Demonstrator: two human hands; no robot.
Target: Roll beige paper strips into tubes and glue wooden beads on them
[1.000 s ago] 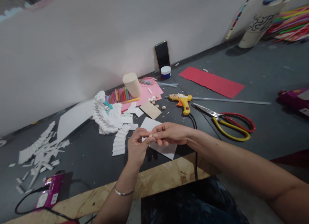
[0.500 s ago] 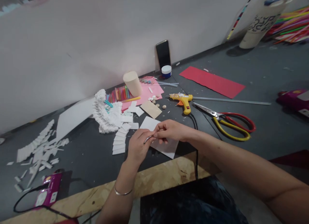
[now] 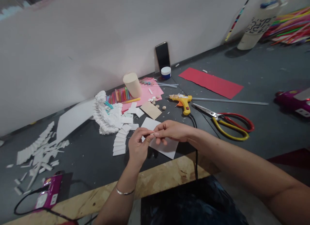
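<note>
My left hand (image 3: 139, 145) and my right hand (image 3: 170, 131) meet fingertip to fingertip above a white sheet (image 3: 167, 148) near the table's front edge. Both are closed in a pinch on something small that the fingers mostly hide. Left of them, white rectangular pieces (image 3: 119, 147) lie in a curved, overlapping row. Behind the hands are a tan card (image 3: 150, 110), several small pebbles (image 3: 164, 107) and a yellow glue gun (image 3: 184, 104) lying on its side. Scissors (image 3: 224, 118) with one red and one yellow handle lie to the right.
A cream cylinder (image 3: 132, 85) stands on pink paper (image 3: 155, 91) beside coloured sticks (image 3: 118, 96). White fluffy material (image 3: 101, 117) and white scraps (image 3: 40, 157) lie left. A phone (image 3: 162, 56) leans on the wall behind a small jar (image 3: 166, 72). Red paper (image 3: 210, 83) and a bottle (image 3: 256, 28) are right.
The thin dark-looking piece that stuck out below my left fingers is no longer visible there. My left fingertips have shifted slightly against the right ones; the table items stay put.
</note>
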